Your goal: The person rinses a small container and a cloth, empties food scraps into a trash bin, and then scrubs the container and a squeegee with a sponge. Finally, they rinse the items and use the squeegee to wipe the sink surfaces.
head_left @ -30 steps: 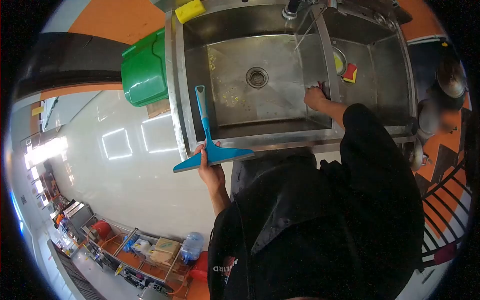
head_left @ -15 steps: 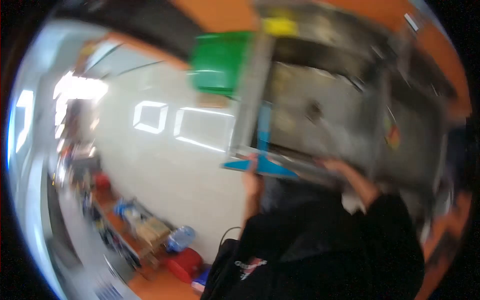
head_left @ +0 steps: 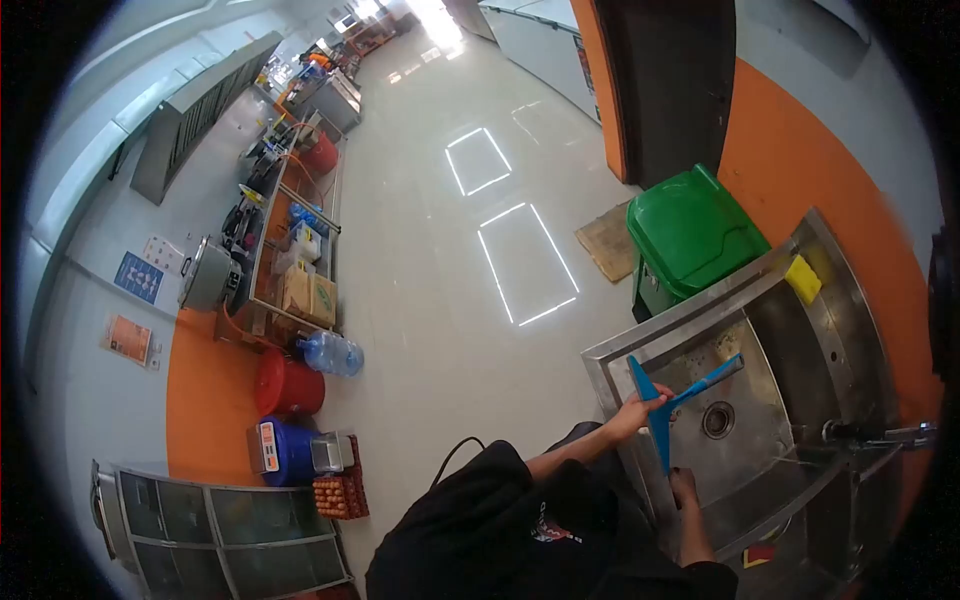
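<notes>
A blue squeegee [head_left: 655, 415] with a wide blade and a short handle is held over the near edge of the sink [head_left: 765, 420]. My left hand [head_left: 638, 414] is closed around it near the middle of the blade, where the handle joins. The handle points away over the basin, towards the sink's far side. At the blade's lower end is my right hand [head_left: 683, 487], its fingers curled against the tip and partly hidden. The drain [head_left: 718, 420] shows in the wet basin beyond the squeegee.
A yellow sponge [head_left: 802, 280] lies on the sink's back ledge, near the tap [head_left: 880, 435]. A green bin [head_left: 690, 235] stands left of the sink. Across the tiled floor are a shelf unit [head_left: 290, 225], a water bottle [head_left: 332, 353], and red [head_left: 288, 383] and blue [head_left: 290, 452] containers.
My view has swung left, bringing more floor and the far wall into sight. My right hand has come from the sink's edge to the squeegee's blade end. My left hand still holds the squeegee.
</notes>
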### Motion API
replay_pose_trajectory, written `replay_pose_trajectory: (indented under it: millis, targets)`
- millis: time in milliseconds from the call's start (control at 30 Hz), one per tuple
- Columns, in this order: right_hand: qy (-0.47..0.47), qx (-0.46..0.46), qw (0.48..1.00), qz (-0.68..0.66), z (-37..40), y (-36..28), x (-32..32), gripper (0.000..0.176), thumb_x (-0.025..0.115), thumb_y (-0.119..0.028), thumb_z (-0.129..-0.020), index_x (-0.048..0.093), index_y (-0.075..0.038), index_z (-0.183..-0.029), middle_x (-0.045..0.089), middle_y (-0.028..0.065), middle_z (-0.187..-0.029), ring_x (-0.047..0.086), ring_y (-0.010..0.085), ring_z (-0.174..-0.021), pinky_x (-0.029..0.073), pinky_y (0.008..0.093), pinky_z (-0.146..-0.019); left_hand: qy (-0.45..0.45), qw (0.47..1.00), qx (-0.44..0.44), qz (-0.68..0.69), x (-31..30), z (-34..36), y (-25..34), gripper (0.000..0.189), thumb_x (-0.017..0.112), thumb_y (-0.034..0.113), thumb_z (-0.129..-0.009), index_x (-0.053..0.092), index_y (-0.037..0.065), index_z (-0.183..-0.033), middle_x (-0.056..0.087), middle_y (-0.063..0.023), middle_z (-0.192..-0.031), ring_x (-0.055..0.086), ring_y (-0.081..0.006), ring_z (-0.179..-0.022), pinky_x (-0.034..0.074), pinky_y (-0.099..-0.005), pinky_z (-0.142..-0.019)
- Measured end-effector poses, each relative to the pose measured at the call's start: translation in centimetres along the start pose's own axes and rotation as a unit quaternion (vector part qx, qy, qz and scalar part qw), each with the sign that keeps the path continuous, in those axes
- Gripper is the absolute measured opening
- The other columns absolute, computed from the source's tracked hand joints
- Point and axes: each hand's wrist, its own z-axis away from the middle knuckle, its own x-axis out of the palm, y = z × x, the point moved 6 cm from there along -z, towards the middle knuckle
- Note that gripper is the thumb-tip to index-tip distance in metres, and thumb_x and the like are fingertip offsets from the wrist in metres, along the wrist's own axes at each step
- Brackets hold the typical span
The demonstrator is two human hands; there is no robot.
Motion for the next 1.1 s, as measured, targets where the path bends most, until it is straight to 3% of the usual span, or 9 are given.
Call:
replay_pose_trajectory:
  millis: [100, 200, 267, 367, 533, 600, 800, 1033, 1100]
  targets:
    - [-0.059, 0.175, 0.982, -0.041, 0.9, 0.9, 0.2, 0.035, 0.046, -0.019, -0.087, 0.059, 0.011, -0.100, 0.062, 0.0254, -0.100, 0.060, 0.0352, -0.092, 0.043, 0.0405, -0.079, -0.017, 1.000, -0.017, -0.012, -0.5, -0.2, -0.6, 0.021, 0.053, 0.017, -0.094, 0.053, 0.006, -0.112, 0.057, -0.0068, -0.109, 0.060, -0.0233, -0.100, 0.051, -0.0396, -0.085]
    - [-0.092, -0.018, 0.992, 0.085, -3.9, 5.9, 3.1, 0.057, 0.045, -0.030, -0.093, 0.030, -0.007, -0.143, 0.025, 0.0190, -0.148, 0.024, 0.0320, -0.137, 0.023, 0.0409, -0.109, -0.008, 0.905, 0.177, -0.388, -1.5, -0.2, 1.5, 0.025, 0.051, 0.017, -0.092, 0.055, 0.007, -0.115, 0.057, -0.0084, -0.110, 0.053, -0.0224, -0.112, 0.040, -0.0378, -0.095]
    - [-0.145, 0.051, 0.982, 0.111, -7.0, 11.3, 6.6, 0.042, 0.043, -0.035, -0.092, 0.063, -0.002, -0.109, 0.061, 0.0226, -0.109, 0.060, 0.0333, -0.098, 0.044, 0.0434, -0.084, 0.061, 0.924, 0.110, -0.360, -5.7, -1.5, -0.6, 0.028, 0.051, 0.031, -0.092, 0.057, 0.008, -0.106, 0.058, -0.0066, -0.103, 0.054, -0.0202, -0.098, 0.041, -0.0348, -0.089]
    - [-0.060, 0.121, 0.988, 0.080, -0.1, 1.1, 0.2, 0.039, 0.052, -0.034, -0.082, 0.065, -0.001, -0.099, 0.063, 0.0229, -0.100, 0.061, 0.0376, -0.090, 0.045, 0.0439, -0.079, -0.051, 0.995, -0.048, -0.075, 1.0, -0.3, 2.2, 0.025, 0.054, 0.025, -0.092, 0.053, 0.004, -0.106, 0.058, -0.0142, -0.100, 0.063, -0.0245, -0.087, 0.047, -0.0369, -0.080]
    - [0.016, 0.121, 0.992, -0.011, 0.5, 5.0, -0.7, 0.045, 0.055, -0.042, -0.083, 0.063, 0.002, -0.088, 0.064, 0.0176, -0.084, 0.061, 0.0305, -0.074, 0.047, 0.0440, -0.069, 0.002, 0.993, -0.109, -0.042, 0.9, -1.2, -0.3, 0.026, 0.054, 0.021, -0.092, 0.049, 0.007, -0.114, 0.057, -0.0137, -0.114, 0.061, -0.0325, -0.100, 0.046, -0.0413, -0.089]
    - [-0.055, 0.231, 0.915, -0.326, 4.3, 3.0, -4.5, 0.045, 0.056, -0.047, -0.084, 0.063, -0.003, -0.088, 0.063, 0.0086, -0.078, 0.058, 0.0198, -0.066, 0.047, 0.0380, -0.057, -0.003, 0.991, -0.128, -0.029, 0.4, -1.0, -0.1, 0.026, 0.054, 0.018, -0.092, 0.048, 0.007, -0.115, 0.055, -0.0151, -0.121, 0.060, -0.0341, -0.102, 0.043, -0.0436, -0.092]
    - [0.185, 0.069, 0.671, -0.714, 6.6, 5.8, -23.5, 0.034, 0.058, -0.044, -0.087, 0.057, -0.010, -0.092, 0.062, 0.0053, -0.079, 0.059, 0.0189, -0.065, 0.048, 0.0329, -0.055, -0.008, 0.989, -0.139, -0.044, 1.4, -2.6, -0.4, 0.028, 0.055, 0.018, -0.092, 0.047, 0.006, -0.116, 0.055, -0.0156, -0.121, 0.059, -0.0360, -0.103, 0.042, -0.0443, -0.093]
    - [0.450, -0.138, 0.557, -0.685, 4.1, 12.9, -37.7, 0.013, 0.060, -0.018, -0.087, 0.056, -0.008, -0.095, 0.061, 0.0072, -0.085, 0.059, 0.0220, -0.083, 0.051, 0.0387, -0.074, -0.021, 0.989, -0.131, -0.060, 1.2, -3.0, -0.6, 0.028, 0.055, 0.021, -0.091, 0.048, 0.007, -0.115, 0.055, -0.0142, -0.120, 0.059, -0.0332, -0.101, 0.042, -0.0446, -0.091]
    - [0.490, -0.127, 0.448, -0.737, 3.9, 12.2, -37.4, 0.010, 0.060, -0.017, -0.086, 0.058, -0.011, -0.093, 0.063, 0.0052, -0.087, 0.060, 0.0217, -0.083, 0.050, 0.0424, -0.075, 0.007, 0.989, -0.131, -0.064, 0.7, -2.7, -0.4, 0.028, 0.055, 0.021, -0.091, 0.048, 0.007, -0.114, 0.055, -0.0135, -0.120, 0.059, -0.0329, -0.101, 0.042, -0.0444, -0.091]
